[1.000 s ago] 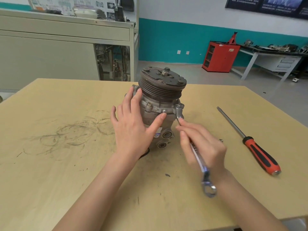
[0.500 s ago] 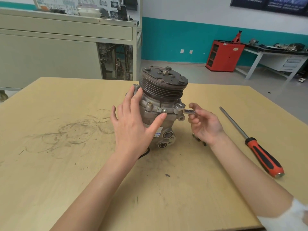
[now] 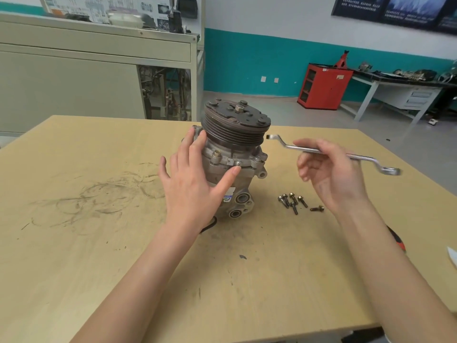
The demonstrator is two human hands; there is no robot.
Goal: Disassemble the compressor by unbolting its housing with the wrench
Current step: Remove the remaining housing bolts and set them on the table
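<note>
Compressor (image 3: 232, 167) stands upright, grey housing beneath dark ribbed pulley (image 3: 235, 129).

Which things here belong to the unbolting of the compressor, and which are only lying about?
Belong to the job: compressor, under the left hand; wrench, held by the right hand; loose bolts on the table.

Only lying about: red cabinet by the wall; far workbench with parts; beige cabinet behind the table.

Pale tan surface (image 3: 99, 268), dark looping scuffs (image 3: 99, 196) at left. Grey compressor (image 3: 247, 157) with dark, ribbed pulley (image 3: 235, 136). Shiny silver wrench (image 3: 309, 150), dark bolts (image 3: 294, 203). Far right, a red cabinet (image 3: 324, 86); teal wall band (image 3: 247, 65).
</note>
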